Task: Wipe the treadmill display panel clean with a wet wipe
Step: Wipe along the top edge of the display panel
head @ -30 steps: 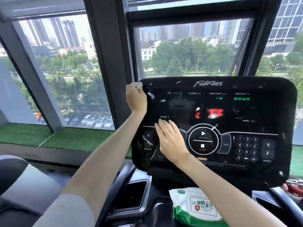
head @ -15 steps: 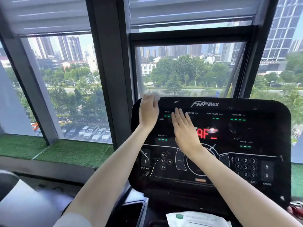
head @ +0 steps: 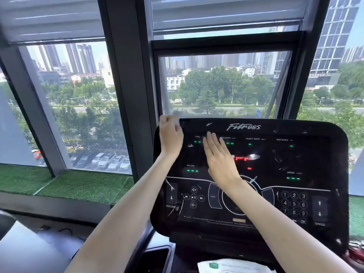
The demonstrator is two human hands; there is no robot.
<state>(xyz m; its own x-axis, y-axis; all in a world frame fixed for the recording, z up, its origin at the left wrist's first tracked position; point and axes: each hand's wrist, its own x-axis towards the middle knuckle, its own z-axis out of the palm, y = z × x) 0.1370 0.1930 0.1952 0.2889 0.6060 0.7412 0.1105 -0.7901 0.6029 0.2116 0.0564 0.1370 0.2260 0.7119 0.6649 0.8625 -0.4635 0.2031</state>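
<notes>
On the display panel (head: 279, 194) the right grip (head: 220, 160) lies flat-open; left grip (head: 170, 134) clasps its corner.

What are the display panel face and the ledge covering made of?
The display panel: likely glossy black plastic or acrylic; it mirrors highlights and shows smears. The ledge covering: looks like artificial turf, matte green with short fibres.

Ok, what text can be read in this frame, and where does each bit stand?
"Fitness": top of the display panel
"TIME", "HEART RATE", "DISTANCE", "INCLINE", "SPEED": readout labels
"ALORIES": label, first letter behind the right hand
"PROG": button
"1" to "9", "OK": keypad
"INCLINE": under the left arrow keys
"SPEED": under the right arrow keys
Too blurred: red digits, fine print, wipe pack label.
</notes>
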